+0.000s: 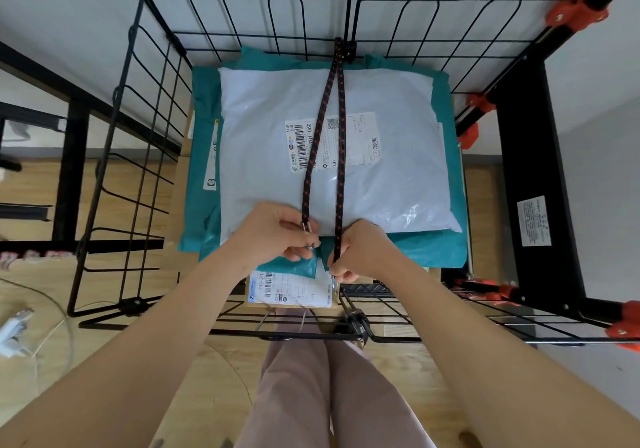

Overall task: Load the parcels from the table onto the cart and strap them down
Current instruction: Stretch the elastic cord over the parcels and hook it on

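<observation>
Now, strap (341, 143) running lengthwise from far cart (242, 35) wall toward person, over white parcel (277, 157), left hand (273, 236) pinching one end, right hand (360, 252) clenched on other, hooks mostly hidden

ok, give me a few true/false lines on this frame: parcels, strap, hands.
1. The white parcel lies on top of the teal parcels. True.
2. The strap runs across the white parcel in two strands. True.
3. The strap's far end sits at the cart's left wall. False: it is at the middle of the back wall.
4. The left hand is empty. False: it holds a strap end with a metal hook.
5. The right hand grips the other strand. True.
</observation>
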`<state>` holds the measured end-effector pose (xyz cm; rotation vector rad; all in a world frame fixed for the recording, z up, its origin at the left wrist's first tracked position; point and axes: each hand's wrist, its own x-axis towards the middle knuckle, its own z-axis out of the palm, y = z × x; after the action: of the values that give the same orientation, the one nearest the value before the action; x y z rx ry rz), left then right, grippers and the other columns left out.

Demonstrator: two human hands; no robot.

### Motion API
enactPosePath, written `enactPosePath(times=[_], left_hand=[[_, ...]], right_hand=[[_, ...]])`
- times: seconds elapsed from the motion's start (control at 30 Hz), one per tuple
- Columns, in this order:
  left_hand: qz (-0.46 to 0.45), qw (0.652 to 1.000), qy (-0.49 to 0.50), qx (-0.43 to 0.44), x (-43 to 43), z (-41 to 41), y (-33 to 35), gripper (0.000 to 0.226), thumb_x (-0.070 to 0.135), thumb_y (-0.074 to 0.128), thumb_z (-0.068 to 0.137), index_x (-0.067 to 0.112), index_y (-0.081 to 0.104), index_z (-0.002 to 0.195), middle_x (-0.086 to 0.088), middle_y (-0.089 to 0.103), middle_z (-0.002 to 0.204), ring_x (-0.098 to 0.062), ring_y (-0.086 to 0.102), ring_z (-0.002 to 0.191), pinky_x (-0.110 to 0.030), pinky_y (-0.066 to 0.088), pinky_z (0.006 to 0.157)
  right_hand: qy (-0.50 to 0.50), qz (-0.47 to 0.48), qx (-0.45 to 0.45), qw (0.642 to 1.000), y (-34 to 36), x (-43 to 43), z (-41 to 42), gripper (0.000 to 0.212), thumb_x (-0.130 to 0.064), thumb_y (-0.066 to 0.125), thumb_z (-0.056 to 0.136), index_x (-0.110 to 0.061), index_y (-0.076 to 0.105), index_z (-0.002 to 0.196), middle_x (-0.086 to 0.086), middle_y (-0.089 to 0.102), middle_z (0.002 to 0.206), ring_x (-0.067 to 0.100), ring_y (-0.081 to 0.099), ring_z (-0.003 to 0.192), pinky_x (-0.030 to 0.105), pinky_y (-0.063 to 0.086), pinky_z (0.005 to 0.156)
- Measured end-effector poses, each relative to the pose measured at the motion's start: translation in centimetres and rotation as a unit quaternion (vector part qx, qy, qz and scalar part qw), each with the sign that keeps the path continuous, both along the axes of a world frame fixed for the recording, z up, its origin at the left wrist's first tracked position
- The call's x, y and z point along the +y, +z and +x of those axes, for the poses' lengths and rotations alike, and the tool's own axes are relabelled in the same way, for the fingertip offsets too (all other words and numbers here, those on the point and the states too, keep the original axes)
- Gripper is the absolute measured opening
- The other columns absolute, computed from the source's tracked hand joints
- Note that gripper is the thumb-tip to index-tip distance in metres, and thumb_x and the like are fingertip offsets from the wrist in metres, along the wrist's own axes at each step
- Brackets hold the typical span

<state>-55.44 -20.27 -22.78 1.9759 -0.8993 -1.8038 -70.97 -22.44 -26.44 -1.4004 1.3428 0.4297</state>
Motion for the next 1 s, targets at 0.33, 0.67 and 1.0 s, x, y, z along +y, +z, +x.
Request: enactPosePath(times=[0.33,0.67,1.0], left_hand=[[0.031,0.997,0.063,0.021,-1.4,-0.1,0.5,0.014,-0.01,0.064,0.081,0.003,0.069,0.078,-0.009,0.07,0.071,-0.007,0.065,0.05,-0.013,0.052,0.05],[-0.009,1.0,-0.025,-0.009,-1.4,-0.2,0.9,0.004,0.004,0.068,0.083,0.003,0.066,0.079,-0.009,0.068,0.072,-0.005,0.063,0.051,-0.012,0.049,0.047],[-0.009,0.957,-0.251,-0.145,3.4,0.7,-2.7,0.015,0.023,0.072,0.08,0.02,0.065,0.068,0.007,0.068,0.062,0.01,0.057,0.047,-0.005,0.038,0.046]], right_hand=[[-0.021,0.008,-0.01,1.0,0.5,0.0,-0.7,0.025,0.001,0.065,0.072,-0.016,0.055,0.056,-0.002,0.06,0.053,0.008,0.052,0.046,0.025,0.054,0.08],[-0.028,0.071,-0.001,0.997,0.6,-0.1,-1.5,0.021,0.003,0.059,0.077,-0.012,0.05,0.066,-0.006,0.058,0.044,0.003,0.049,0.038,0.014,0.041,0.062],[0.0,0.036,0.035,0.999,-0.1,0.3,-0.7,0.025,-0.002,0.062,0.075,-0.013,0.047,0.057,0.002,0.055,0.059,0.016,0.046,0.059,0.019,0.047,0.067]])
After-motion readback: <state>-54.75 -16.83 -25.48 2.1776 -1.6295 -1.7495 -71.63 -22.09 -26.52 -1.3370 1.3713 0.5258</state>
